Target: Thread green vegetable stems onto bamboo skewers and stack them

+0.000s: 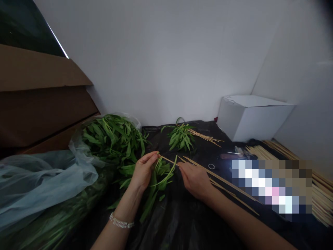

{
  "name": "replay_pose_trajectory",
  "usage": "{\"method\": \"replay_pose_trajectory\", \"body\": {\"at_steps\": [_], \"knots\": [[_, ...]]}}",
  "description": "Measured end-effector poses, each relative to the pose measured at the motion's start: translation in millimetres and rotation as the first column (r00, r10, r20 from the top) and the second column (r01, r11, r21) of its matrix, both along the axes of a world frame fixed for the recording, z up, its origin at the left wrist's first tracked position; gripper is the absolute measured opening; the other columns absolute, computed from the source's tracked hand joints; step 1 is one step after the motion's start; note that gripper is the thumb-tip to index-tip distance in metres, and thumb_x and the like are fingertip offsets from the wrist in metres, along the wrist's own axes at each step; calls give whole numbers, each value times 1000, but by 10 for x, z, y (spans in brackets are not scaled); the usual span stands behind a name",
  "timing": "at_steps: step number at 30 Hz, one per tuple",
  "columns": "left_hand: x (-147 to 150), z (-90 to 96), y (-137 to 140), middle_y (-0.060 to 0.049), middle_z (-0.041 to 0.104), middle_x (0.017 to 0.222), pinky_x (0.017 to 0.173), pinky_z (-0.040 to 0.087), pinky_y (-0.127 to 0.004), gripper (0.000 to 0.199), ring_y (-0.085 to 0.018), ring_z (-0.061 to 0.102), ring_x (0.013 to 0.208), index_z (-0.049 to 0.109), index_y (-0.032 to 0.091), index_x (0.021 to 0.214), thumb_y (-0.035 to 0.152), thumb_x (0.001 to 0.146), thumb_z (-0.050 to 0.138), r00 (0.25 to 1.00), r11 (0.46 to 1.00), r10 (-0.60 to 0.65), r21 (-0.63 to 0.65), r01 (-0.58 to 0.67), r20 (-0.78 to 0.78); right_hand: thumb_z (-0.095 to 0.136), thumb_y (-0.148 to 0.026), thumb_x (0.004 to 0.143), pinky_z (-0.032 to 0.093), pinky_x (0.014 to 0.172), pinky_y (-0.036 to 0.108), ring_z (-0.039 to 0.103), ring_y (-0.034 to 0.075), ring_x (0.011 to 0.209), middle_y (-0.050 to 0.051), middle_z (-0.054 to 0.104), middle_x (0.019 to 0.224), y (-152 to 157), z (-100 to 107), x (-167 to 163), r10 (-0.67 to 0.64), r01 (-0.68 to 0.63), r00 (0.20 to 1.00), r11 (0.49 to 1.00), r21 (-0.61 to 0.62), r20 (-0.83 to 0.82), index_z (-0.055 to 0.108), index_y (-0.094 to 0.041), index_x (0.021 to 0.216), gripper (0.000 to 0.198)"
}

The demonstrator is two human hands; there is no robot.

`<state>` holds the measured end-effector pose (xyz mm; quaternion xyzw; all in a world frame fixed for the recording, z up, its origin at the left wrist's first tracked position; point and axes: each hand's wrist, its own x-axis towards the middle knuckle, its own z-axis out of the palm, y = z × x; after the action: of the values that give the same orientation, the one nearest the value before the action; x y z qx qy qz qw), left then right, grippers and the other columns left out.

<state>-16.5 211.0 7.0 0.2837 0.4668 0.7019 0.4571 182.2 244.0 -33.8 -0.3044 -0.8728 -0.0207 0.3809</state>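
My left hand [144, 170] pinches a green leafy stem between thumb and fingertips, right at the tip of a thin bamboo stick [168, 159]. Closed round the other end of that stick is my right hand [194, 178]. The stick slants between both hands; whether its tip has pierced the stem I cannot tell. Just below lie cut green stems [166, 177] with long narrow leaves. Beyond my hands, a leafy bunch [182, 136] rests with several thin sticks [206, 136] reaching out to its right. More loose sticks [221, 176] lie beside and under my right forearm.
A clear plastic bag [78, 142] of leafy greens [111, 133] stands at left, before a cardboard box [47, 114]. Black sheeting [182, 222] covers the work surface. At right are a white box [255, 118], a dark-handled tool [226, 156], a small ring [211, 166] and bundled sticks [321, 194].
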Motion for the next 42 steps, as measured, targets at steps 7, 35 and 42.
{"method": "replay_pose_trajectory", "body": {"at_steps": [7,35,42], "knots": [[2,-20,0,-4,75,74,68,52,-22,32,-12,67,66,77,15,82,27,55,88,1000,1000,-26,-6,26,9,38,-18,96,47,70,27,66,18,79,8,69,85,-3,11,-2,1,-1,1000,1000,-15,13,63,-14,106,27],[-31,-126,29,-3,75,72,64,52,-20,32,-11,66,63,75,14,80,28,55,88,995,994,-76,-86,71,-61,39,-16,95,48,65,29,67,19,74,8,70,86,-15,-61,-22,-30,29,999,999,24,33,63,-13,110,29],[-20,-92,11,-4,76,74,66,53,-21,31,-12,67,65,75,13,80,27,57,88,987,984,-152,-106,146,-45,40,-15,94,46,62,28,65,17,68,7,68,80,-13,-75,-28,-27,24,999,997,69,35,63,-12,111,29]]}}
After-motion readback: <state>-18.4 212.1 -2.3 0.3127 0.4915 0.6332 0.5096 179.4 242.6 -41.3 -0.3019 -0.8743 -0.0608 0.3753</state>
